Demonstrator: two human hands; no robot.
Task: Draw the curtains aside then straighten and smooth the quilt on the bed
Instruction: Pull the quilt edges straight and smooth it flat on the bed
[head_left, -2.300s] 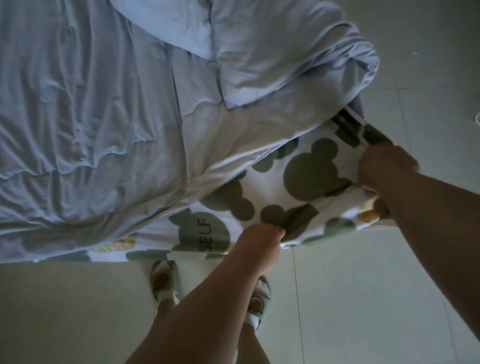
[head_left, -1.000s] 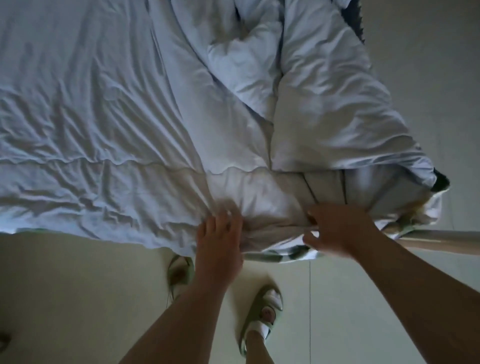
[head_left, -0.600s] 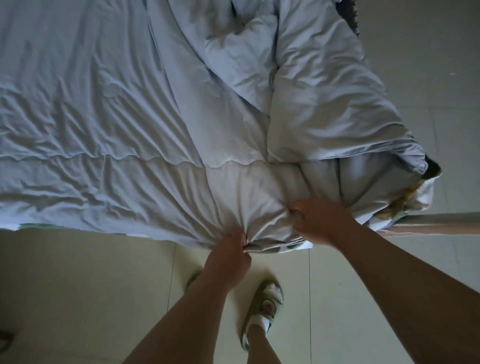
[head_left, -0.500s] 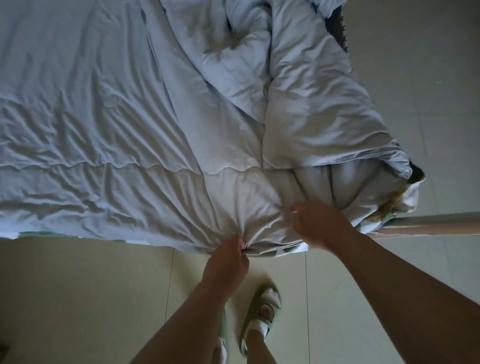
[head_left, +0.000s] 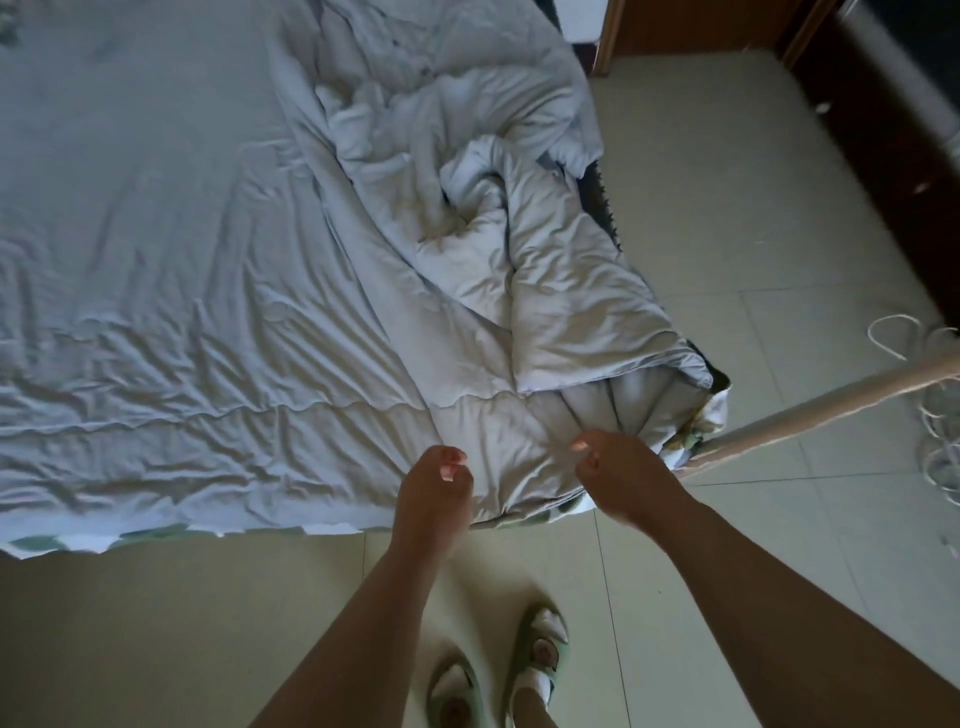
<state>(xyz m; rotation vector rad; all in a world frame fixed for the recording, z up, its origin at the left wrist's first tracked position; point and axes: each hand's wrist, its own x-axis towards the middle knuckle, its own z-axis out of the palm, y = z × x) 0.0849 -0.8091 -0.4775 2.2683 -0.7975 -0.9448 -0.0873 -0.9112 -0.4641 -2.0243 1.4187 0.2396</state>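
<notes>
A pale blue quilt (head_left: 218, 291) covers the bed, flat and wrinkled on the left. Its right part is bunched in a crumpled heap (head_left: 519, 244) running down to the near right corner. My left hand (head_left: 436, 488) hovers over the quilt's near edge with its fingers curled together and nothing in them. My right hand (head_left: 618, 478) hovers a little to the right, just short of the gathered corner folds (head_left: 628, 405), fingers loosely bent and apart, holding nothing. No curtains are in view.
A patterned white-and-green sheet (head_left: 156, 535) peeks from under the quilt's near edge. A pale wooden pole (head_left: 831, 410) slants past the bed's right corner. White cord coils (head_left: 935, 384) lie on the tiled floor. Dark wooden furniture (head_left: 883, 104) stands at far right. My sandalled feet (head_left: 535, 660) are below.
Both hands were gripping the quilt's near edge; they have let go and lifted off it. The view has tilted up, showing more of the bed and floor.
</notes>
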